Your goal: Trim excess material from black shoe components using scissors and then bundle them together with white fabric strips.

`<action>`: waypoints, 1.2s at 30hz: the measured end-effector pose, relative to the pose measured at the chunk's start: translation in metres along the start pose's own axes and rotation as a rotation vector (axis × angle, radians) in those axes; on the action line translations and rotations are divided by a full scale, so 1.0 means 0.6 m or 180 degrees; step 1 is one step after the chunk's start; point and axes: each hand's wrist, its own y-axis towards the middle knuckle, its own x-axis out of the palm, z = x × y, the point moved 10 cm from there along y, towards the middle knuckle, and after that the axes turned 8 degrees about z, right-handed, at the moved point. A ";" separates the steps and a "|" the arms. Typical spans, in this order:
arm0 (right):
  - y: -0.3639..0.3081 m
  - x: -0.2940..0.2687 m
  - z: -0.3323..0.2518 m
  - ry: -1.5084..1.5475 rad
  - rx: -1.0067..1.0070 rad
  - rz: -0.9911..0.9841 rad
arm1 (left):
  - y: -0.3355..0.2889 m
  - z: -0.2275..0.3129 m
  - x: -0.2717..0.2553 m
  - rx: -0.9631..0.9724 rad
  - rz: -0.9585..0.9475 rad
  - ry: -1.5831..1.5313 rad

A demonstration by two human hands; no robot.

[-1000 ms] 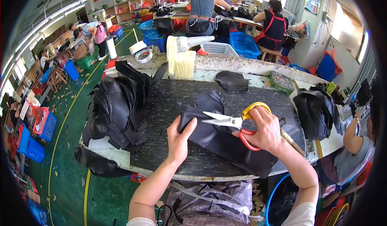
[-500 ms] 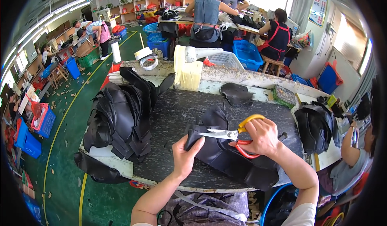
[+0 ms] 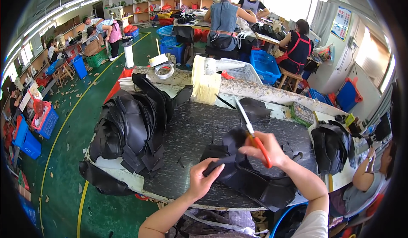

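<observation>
My left hand (image 3: 203, 179) pinches the edge of a black leather-like piece (image 3: 221, 166) between thumb and fingers. In my right hand (image 3: 267, 149) is a pair of scissors (image 3: 245, 118), with an orange-red handle and the blades pointing away from me. My right fingertips are close to the folded black material; whether they grip it too I cannot tell. More black pieces (image 3: 272, 191) lie joined or overlapping under both hands on the dark speckled work board (image 3: 187, 131). A thin black strip (image 3: 225, 102) shows near the blade tips, and small black scraps (image 3: 180, 162) lie on the board.
A tall stack of black pieces (image 3: 127, 123) stands at the left, another pile (image 3: 331, 146) at the right. Along the back edge are a tape roll (image 3: 164, 71) and a cream-coloured wrapped roll (image 3: 206, 83). A co-worker (image 3: 365, 187) sits close at the right; others work beyond the table.
The scissors have swung from pointing left at the black piece to pointing away from me, clear of the edge. Narrow black scraps now show on the board. My left hand has moved slightly nearer and right.
</observation>
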 end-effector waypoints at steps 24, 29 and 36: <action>-0.105 -0.095 0.012 -0.1829 -0.2136 0.1080 | -0.017 -0.065 0.028 -0.0500 0.0464 -0.1671; -0.121 -0.112 0.003 -0.2103 -0.2116 0.1319 | -0.024 -0.055 0.029 -0.0317 0.0479 -0.1469; -0.129 -0.101 0.021 -0.2339 -0.2060 0.1227 | -0.033 -0.057 0.021 -0.0103 0.0446 -0.1357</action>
